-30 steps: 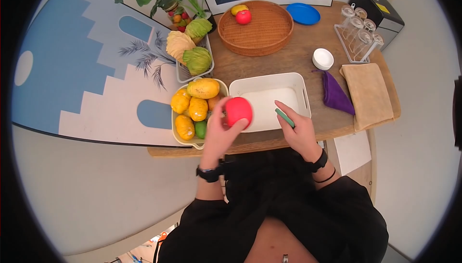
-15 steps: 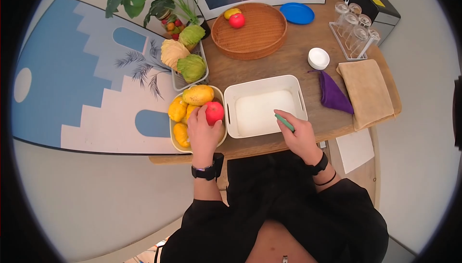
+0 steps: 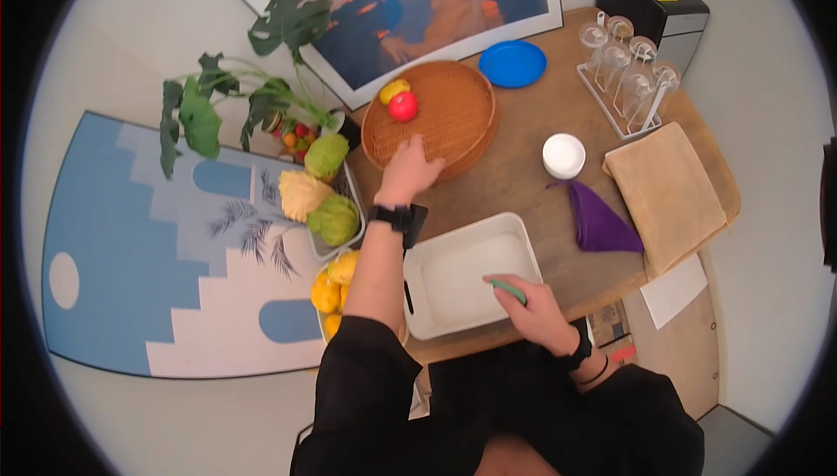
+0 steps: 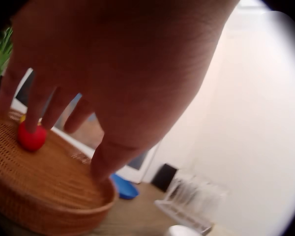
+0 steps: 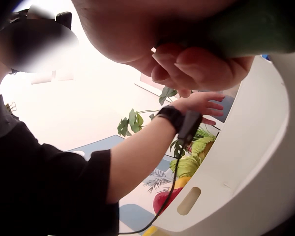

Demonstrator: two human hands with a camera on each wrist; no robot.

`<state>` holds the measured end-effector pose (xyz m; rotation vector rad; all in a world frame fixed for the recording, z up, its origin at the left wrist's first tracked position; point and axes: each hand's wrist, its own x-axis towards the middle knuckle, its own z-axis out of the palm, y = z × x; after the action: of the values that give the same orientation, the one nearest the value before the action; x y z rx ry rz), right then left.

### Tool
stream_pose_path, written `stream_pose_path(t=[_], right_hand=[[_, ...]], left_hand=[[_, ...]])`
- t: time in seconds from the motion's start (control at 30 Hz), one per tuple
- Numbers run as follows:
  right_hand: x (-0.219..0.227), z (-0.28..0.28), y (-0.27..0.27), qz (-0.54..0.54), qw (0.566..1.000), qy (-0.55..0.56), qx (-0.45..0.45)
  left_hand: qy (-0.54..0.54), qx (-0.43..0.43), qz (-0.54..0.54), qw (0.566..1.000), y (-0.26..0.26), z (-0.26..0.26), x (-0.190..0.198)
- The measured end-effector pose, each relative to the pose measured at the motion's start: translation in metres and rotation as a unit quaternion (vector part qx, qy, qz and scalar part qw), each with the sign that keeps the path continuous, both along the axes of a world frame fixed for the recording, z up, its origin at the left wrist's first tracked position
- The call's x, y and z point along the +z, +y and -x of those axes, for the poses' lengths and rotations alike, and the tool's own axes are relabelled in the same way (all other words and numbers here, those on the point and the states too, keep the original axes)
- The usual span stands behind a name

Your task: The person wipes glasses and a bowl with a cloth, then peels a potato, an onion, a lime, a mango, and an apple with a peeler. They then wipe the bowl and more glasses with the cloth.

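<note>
My left hand (image 3: 410,169) reaches over the near rim of a round wicker basket (image 3: 453,114), holding nothing. Its fingers are spread in the left wrist view. Inside the basket lie a round red fruit (image 3: 403,106) and a yellow fruit (image 3: 394,90), just beyond the fingertips. My right hand (image 3: 539,310) grips a slim green handle (image 3: 507,290) over a white plastic tub (image 3: 466,271); the tool's working end is not plain to see. Left of the tub, yellow fruits (image 3: 327,293) fill a basin partly hidden by my left arm. Another red fruit (image 5: 162,199) shows there in the right wrist view.
Cabbages (image 3: 331,220) sit in a grey crate at left, near a leafy plant (image 3: 292,18). A blue plate (image 3: 513,64), white bowls (image 3: 564,155), a purple cloth (image 3: 600,219), a tan towel (image 3: 667,193) and a rack of upturned glasses (image 3: 641,84) stand around the right side.
My left hand has carried the red fruit from over the tub to the yellow fruits, let it go, and moved forward to the wicker basket. The right hand keeps its green-handled tool.
</note>
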<state>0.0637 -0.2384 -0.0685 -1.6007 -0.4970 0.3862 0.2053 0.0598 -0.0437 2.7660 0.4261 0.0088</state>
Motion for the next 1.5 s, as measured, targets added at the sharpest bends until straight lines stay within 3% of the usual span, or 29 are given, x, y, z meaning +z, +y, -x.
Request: stream_pose_path(t=[0.03, 0.1, 0.13, 0.2, 0.33, 0.4, 0.43, 0.53, 0.6, 0.67, 0.73, 0.8, 0.9, 0.93, 1.0, 1.03, 1.07, 1.1, 1.13, 1.17, 1.23, 1.33, 1.43, 1.5], right_hand=[[0.002, -0.002, -0.002, -0.004, 1.000, -0.003, -0.007], [0.004, -0.006, -0.006, 0.019, 0.997, 0.071, 0.028], [0.000, -0.006, -0.006, 0.007, 0.998, 0.056, 0.025], [0.003, -0.009, -0.009, 0.014, 0.996, 0.074, 0.040], [0.000, -0.014, -0.011, 0.010, 0.996, 0.071, 0.058], [-0.004, -0.014, -0.011, -0.012, 0.994, 0.075, 0.077], [0.002, -0.016, -0.013, 0.003, 0.992, 0.090, 0.089], [0.006, -0.020, -0.012, 0.011, 0.988, 0.109, 0.105], [0.005, -0.020, -0.011, 0.009, 0.990, 0.100, 0.104], [0.003, -0.019, -0.010, 0.006, 0.991, 0.091, 0.101], [0.004, -0.018, -0.009, 0.014, 0.991, 0.085, 0.099], [0.002, -0.016, -0.007, 0.017, 0.992, 0.081, 0.098], [-0.002, -0.014, -0.005, 0.020, 0.994, 0.061, 0.087], [-0.002, -0.013, -0.005, 0.023, 0.995, 0.056, 0.078], [-0.003, -0.009, -0.004, 0.030, 0.996, 0.050, 0.061], [-0.002, -0.008, -0.004, 0.019, 0.998, 0.040, 0.043], [-0.006, -0.006, -0.002, -0.009, 0.999, 0.038, 0.029], [-0.009, -0.006, -0.001, -0.006, 0.999, 0.043, 0.029], [0.005, -0.007, -0.004, 0.006, 0.996, 0.077, 0.038], [0.004, -0.006, -0.003, 0.003, 0.996, 0.082, 0.024], [0.006, -0.004, -0.002, -0.016, 0.996, 0.090, 0.017], [0.025, 0.004, -0.006, -0.058, 0.990, 0.131, 0.016], [0.034, 0.021, -0.005, -0.077, 0.981, 0.176, 0.037], [0.031, 0.031, -0.003, -0.046, 0.980, 0.179, 0.070]], left_hand=[[-0.003, -0.007, -0.004, 1.000, 0.015, -0.025, -0.015], [-0.015, 0.050, -0.124, 0.991, 0.043, -0.069, -0.040], [-0.020, 0.041, -0.126, 0.991, 0.054, -0.084, -0.051], [-0.077, 0.043, -0.245, 0.966, 0.071, -0.103, -0.068], [-0.095, 0.016, -0.242, 0.965, 0.085, -0.138, -0.068], [0.051, 0.136, -0.174, 0.974, 0.079, -0.145, -0.046], [-0.002, 0.154, -0.166, 0.974, 0.076, -0.142, -0.047], [-0.027, 0.134, -0.171, 0.976, 0.064, -0.127, -0.059], [0.023, 0.145, -0.115, 0.982, 0.087, -0.131, -0.082], [0.215, 0.051, -0.041, 0.974, 0.106, -0.130, -0.094], [0.187, 0.083, -0.043, 0.978, 0.104, -0.123, -0.102], [0.264, 0.047, -0.040, 0.963, 0.091, -0.112, -0.075], [0.284, -0.023, -0.046, 0.957, 0.069, -0.102, -0.032], [0.282, -0.024, -0.045, 0.958, 0.066, -0.100, -0.025], [0.043, 0.009, -0.015, 0.999, 0.059, -0.092, -0.011], [-0.022, 0.006, 0.011, 1.000, 0.054, -0.088, 0.000], [-0.081, 0.006, 0.038, 0.996, 0.038, -0.073, 0.020], [-0.113, 0.034, 0.208, 0.971, 0.015, -0.048, 0.042], [-0.148, 0.064, 0.370, 0.915, -0.010, -0.024, 0.063], [-0.146, 0.073, 0.374, 0.913, -0.030, 0.002, 0.076], [-0.202, 0.008, 0.552, 0.809, -0.058, 0.066, 0.084], [-0.238, -0.079, 0.478, 0.842, -0.075, 0.151, 0.050], [-0.150, -0.063, 0.644, 0.747, -0.098, 0.221, 0.025], [-0.149, -0.060, 0.675, 0.720, -0.104, 0.250, 0.007]])
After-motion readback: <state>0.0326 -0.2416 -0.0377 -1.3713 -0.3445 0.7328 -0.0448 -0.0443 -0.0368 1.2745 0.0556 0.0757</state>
